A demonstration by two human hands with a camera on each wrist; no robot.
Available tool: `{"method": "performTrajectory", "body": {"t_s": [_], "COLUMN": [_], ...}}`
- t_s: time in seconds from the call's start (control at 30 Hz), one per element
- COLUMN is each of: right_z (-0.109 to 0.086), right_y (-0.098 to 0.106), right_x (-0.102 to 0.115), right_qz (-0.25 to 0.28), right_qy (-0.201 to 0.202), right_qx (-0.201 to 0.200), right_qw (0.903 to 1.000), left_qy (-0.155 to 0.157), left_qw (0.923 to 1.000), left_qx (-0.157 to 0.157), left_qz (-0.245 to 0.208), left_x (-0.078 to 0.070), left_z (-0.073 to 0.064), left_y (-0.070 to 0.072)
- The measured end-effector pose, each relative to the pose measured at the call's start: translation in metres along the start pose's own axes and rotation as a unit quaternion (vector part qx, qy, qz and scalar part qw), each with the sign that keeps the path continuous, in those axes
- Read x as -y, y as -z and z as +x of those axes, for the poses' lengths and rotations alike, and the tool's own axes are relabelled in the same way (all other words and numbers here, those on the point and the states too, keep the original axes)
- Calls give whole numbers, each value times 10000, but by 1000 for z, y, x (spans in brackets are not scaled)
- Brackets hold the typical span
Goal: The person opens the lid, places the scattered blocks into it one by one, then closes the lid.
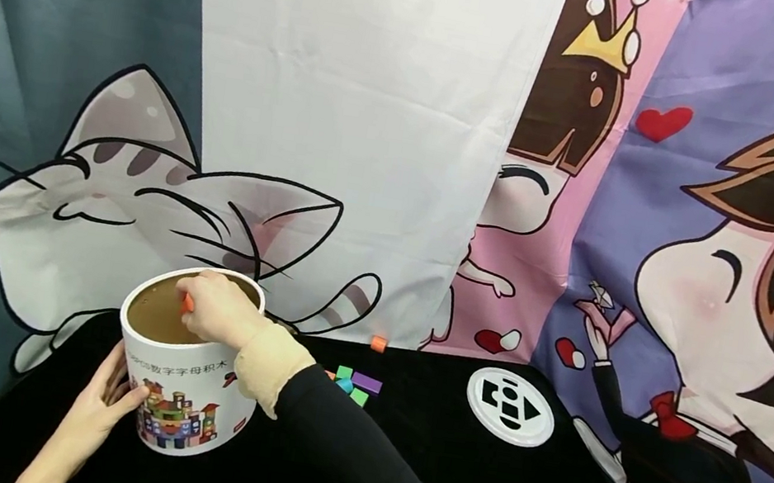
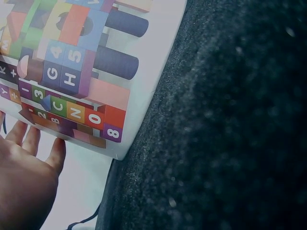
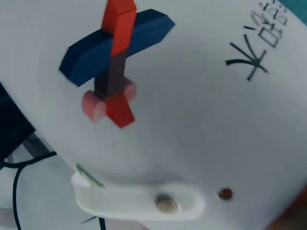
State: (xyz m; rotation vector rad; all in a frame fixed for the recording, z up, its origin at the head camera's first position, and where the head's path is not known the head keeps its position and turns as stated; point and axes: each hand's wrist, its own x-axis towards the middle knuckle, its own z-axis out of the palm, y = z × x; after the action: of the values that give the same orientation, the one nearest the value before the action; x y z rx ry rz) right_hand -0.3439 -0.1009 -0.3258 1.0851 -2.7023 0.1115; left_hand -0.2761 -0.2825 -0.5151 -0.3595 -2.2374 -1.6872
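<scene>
A white printed bucket stands tilted slightly on the black cloth, with pictures of toy blocks on its side. My left hand steadies it from the left, thumb on the front and fingers against the wall. Those fingers lie fairly straight along the bucket in the left wrist view, where the left hand shows at the lower left. Over the open rim, my right hand pinches a small orange block. Only the bucket's wall fills the right wrist view, with its white handle end and a printed plane.
Several green, purple and blue blocks lie right of the bucket, partly behind my right sleeve. Another orange block sits at the cloth's back edge. A white round lid with shaped holes rests farther right. Printed curtains hang behind.
</scene>
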Motion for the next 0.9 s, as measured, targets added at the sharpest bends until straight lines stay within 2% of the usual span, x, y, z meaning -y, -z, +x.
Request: {"method": "performTrajectory", "body": {"t_s": [0.1, 0.17, 0.3, 0.43, 0.7, 0.9], "right_z": [4, 6, 10, 12, 11, 9], "right_y": [-7, -10, -13, -16, -17, -17], "right_x": [-1, -1, -1, 1, 4, 6], "right_qz": [100, 219, 348, 446, 781, 948], "right_qy": [-139, -250, -455, -600, -1048, -1183], "right_qx": [203, 475, 1011, 1376, 1839, 1942], "right_qw": [9996, 9983, 9932, 9877, 9742, 9692], "left_qy": [30, 34, 15, -16, 61, 140], "left_qw": [10000, 10000, 9999, 9998, 9998, 9999], "left_qx": [-3, -14, 2, -1, -17, -12], "left_qz": [1, -35, -136, -202, -178, -40], "left_x": [1, 1, 2, 2, 0, -1], "left_z": [-1, -1, 0, 1, 0, 0], "left_y": [-3, -3, -3, -1, -2, -3]}}
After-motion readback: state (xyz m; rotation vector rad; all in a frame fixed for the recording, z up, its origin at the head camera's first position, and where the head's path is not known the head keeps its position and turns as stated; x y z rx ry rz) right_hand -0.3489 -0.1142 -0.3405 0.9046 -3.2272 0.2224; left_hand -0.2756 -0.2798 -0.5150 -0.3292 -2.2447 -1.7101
